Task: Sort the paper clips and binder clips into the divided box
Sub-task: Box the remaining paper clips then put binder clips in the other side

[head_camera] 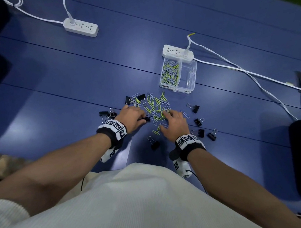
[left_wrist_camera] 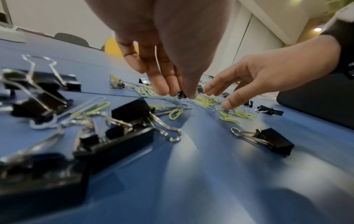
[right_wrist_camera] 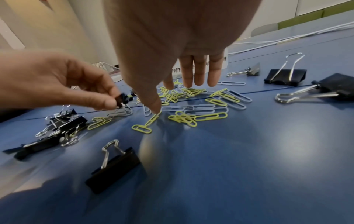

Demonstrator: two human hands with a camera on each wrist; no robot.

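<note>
Your shirt point(head_camera: 137, 208) fills the near edge, both forearms reaching out to the paper clips point(head_camera: 156, 109) heaped on the blue surface point(head_camera: 68, 85). Your left hand point(head_camera: 132, 115) pinches a small binder clip point(right_wrist_camera: 122, 98) at the heap's left edge. Your right hand point(head_camera: 175, 124) hovers over the heap, fingers point(right_wrist_camera: 199, 72) straight, thumb touching one yellow clip point(right_wrist_camera: 151, 119). Beyond the heap stands the box point(head_camera: 188, 78), its left compartment holding paper clips. More binder clips point(head_camera: 195, 108) ring the heap.

Dim, glare patches, seemingly blurred edges
</note>
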